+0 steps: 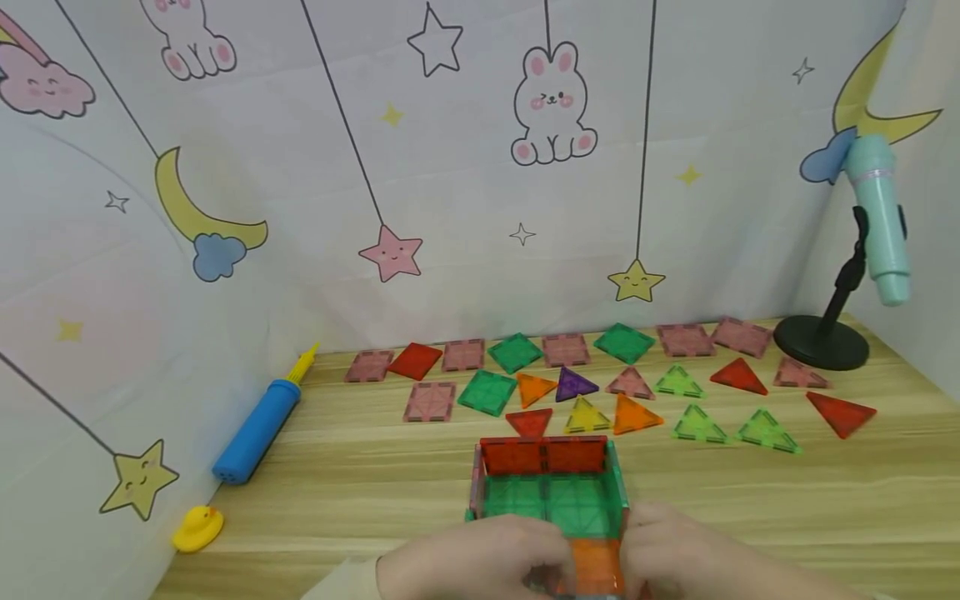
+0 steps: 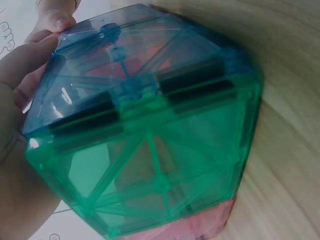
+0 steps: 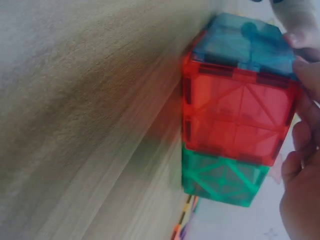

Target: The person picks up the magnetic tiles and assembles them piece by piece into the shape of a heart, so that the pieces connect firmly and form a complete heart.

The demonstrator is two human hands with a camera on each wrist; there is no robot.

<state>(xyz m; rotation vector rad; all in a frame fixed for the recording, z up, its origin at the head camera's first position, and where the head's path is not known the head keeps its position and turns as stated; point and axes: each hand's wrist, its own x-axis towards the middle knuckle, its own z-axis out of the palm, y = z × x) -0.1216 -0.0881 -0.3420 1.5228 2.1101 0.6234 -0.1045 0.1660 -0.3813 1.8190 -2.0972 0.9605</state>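
Head view: both hands at the near table edge on a magnetic-tile box [image 1: 551,492]. Left hand [image 1: 480,558] and right hand [image 1: 675,554] have fingers curled around its near side, pinching an orange tile [image 1: 595,567] between them. Box has a red back wall, green floor, open top, and sits on the wooden table [image 1: 360,483]. Left wrist view shows blue and green panels joined at an edge, fingers pressed on the blue one. Loose flat tiles [image 1: 600,379] lie in rows behind the box. Blue pump [image 1: 258,425] and yellow duck [image 1: 198,528] sit far left, well apart
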